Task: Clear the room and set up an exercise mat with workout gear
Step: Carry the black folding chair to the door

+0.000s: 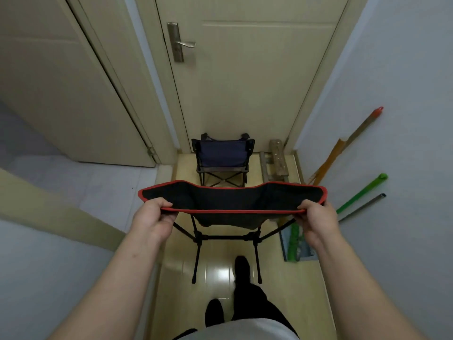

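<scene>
A black folding camp chair (pixel 230 200) with red trim hangs in front of me, its thin black legs just above the glossy floor. My left hand (pixel 153 220) grips the red-edged top rim at its left end. My right hand (pixel 317 222) grips the same rim at its right end. The chair's seat faces away from me, toward a closed door. No exercise mat or workout gear is in view.
A smaller dark blue folding chair (pixel 223 158) stands against the closed beige door (pixel 245 82). Wooden pieces (pixel 277 160) lie beside it. Broom and mop handles (pixel 360 192) and a dustpan (pixel 294 244) lean on the right wall. A second door (pixel 61 82) is at left. My feet (pixel 241 268) are below.
</scene>
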The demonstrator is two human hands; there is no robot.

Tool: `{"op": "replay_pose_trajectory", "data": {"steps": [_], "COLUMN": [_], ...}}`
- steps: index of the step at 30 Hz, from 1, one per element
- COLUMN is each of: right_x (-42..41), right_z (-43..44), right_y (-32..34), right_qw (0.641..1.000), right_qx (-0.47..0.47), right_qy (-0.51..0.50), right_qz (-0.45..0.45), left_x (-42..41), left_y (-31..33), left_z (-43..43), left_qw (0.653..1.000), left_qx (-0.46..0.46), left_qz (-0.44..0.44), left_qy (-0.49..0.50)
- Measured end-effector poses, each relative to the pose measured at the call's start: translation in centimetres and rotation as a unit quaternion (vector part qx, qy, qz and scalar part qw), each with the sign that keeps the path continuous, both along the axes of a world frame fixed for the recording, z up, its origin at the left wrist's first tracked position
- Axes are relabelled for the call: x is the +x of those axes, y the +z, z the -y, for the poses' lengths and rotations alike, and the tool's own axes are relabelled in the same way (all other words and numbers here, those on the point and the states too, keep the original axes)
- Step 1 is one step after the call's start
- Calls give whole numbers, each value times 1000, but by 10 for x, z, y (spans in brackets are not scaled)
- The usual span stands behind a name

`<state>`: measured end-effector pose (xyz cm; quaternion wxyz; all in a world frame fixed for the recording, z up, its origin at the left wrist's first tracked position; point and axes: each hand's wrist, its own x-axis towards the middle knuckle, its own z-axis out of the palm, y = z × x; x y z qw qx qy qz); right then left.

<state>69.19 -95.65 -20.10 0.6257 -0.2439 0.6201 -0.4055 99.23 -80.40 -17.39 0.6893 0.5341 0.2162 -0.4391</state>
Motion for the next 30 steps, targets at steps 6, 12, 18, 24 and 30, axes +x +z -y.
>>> {"op": "replay_pose_trajectory", "data": {"steps": [6,12,18,24,30], "right_x": [26,40,38,29,29], "right_z": [89,141,150,131,115], "right_y": [-60,-119,-159,-182,-174], "right_qw": [994,986,979,976,969], "right_qx": [85,120,143,122,142], "right_qy": [23,54,65,97,86], "right_qz": [-63,-107,-127,-154,-183], "left_x": [23,42,44,45,42], "left_y": [-45,-86,-121,-145,-142], "left_z": [75,114,127,119,104], "left_qw": [994,978,965,965,958], "left_qx": [99,178,205,206,219], "left_qz": [-10,2,9,4,7], "left_qy": [-36,-111,-161,-163,-184]}}
